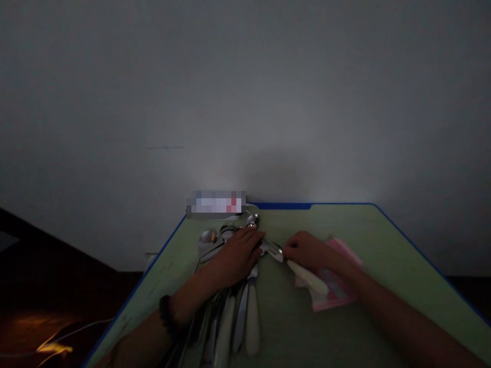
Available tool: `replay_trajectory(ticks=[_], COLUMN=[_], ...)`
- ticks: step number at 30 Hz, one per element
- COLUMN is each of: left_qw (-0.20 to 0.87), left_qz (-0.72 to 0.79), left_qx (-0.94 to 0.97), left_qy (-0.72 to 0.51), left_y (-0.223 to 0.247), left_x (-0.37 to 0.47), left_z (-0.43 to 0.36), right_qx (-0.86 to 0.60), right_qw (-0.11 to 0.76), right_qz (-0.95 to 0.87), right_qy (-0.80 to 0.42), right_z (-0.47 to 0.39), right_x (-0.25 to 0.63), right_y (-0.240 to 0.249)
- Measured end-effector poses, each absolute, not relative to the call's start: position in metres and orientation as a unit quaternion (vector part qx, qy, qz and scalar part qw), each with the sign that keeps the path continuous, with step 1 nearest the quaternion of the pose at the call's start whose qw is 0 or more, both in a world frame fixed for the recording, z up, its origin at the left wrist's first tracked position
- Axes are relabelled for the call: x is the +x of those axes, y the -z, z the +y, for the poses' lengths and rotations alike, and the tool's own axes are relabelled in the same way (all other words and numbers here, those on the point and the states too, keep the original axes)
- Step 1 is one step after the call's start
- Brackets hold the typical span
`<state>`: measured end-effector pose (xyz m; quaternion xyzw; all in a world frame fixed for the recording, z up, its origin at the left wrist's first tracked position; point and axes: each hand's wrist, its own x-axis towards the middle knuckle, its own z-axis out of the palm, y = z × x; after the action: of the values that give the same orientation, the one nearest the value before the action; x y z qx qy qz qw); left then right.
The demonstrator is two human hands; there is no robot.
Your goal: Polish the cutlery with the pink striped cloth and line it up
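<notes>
Cutlery lies partly hidden under the left hand, opened flat. Right hand curls at a pale-handled utensil; its grip I cannot tell.

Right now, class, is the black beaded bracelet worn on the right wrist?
No, the black beaded bracelet circles the wrist of the left hand, while the right hand has a bare wrist.

We see shiny, smooth metal spoons, a glossy cream-coloured handle that looks plastic, a pink-and-white packet like thin plastic film, a smooth pale-green tabletop with a satin sheen, and a matt grey wall.
</notes>
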<state>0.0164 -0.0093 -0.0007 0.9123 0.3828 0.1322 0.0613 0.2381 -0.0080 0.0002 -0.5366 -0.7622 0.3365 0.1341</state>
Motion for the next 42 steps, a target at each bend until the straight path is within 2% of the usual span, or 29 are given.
replay_trajectory(ticks=[3,7,11,15,19,24,32,42], left_qw=[0.037,0.008,0.019,0.032,0.046,0.024,0.005,0.006], left_qz=[0.381,0.384,0.358,0.358,0.362,0.366,0.408,0.385], left_qx=[0.915,0.916,0.93,0.93,0.927,0.921,0.905,0.916], left_qy=[-0.126,-0.115,-0.085,-0.081,-0.086,-0.131,-0.123,-0.116], left_y=[0.004,0.003,-0.006,-0.013,-0.015,-0.006,0.003,-0.002], left_x=[0.016,0.015,0.009,0.0,-0.002,0.003,0.002,0.005], left_z=[-0.009,-0.009,-0.008,-0.005,-0.003,-0.003,0.0,0.003], right_qx=[-0.531,-0.558,-0.572,-0.536,-0.525,-0.516,-0.524,-0.524], right_qw=[0.111,0.13,0.211,0.304,0.345,0.349,0.33,0.329], right_qz=[-0.769,-0.77,-0.756,-0.729,-0.71,-0.715,-0.719,-0.718], right_qy=[-0.34,-0.282,-0.237,-0.298,-0.318,-0.318,-0.315,-0.318], right_z=[-0.004,-0.003,-0.002,0.002,0.004,0.004,0.002,0.001], right_x=[0.246,0.243,0.24,0.242,0.244,0.244,0.243,0.244], right_y=[0.0,0.004,0.015,0.024,0.027,0.026,0.023,0.023])
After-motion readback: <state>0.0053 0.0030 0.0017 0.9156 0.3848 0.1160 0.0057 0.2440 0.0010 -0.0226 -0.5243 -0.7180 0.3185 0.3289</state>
